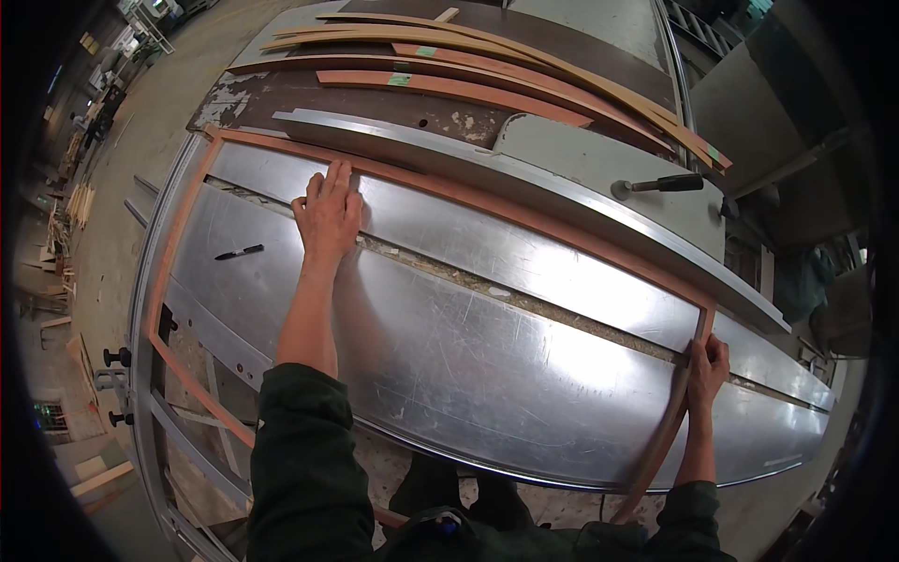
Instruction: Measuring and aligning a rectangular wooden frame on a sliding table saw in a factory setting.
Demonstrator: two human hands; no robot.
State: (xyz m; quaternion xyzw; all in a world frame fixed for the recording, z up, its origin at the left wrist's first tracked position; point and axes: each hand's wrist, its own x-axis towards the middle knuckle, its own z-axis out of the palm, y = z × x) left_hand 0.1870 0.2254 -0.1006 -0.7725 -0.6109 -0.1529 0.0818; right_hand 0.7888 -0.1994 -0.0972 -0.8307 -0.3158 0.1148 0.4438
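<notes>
A large rectangular frame of reddish wood (663, 440) lies across a shiny, scratched metal machine table (449, 365). Its long far rail runs along a metal fence (562, 192), and its left and near parts reach past the table's edge. My left hand (328, 214) rests with fingers stretched out, their tips at the far rail. Near the frame's far right corner, my right hand (709, 370) has its fingers wrapped round the right side rail. A black marker pen (239, 252) lies on the metal left of my left forearm. My own sleeve hides part of the near rail.
Several long, curved wooden strips (449, 94), a few with green tape, are piled on the brown surface beyond the fence. A lever with a black grip (679, 183) sticks out behind the fence. Sawdust fills a long slot in the table. Black knobs (119, 357) protrude at the left.
</notes>
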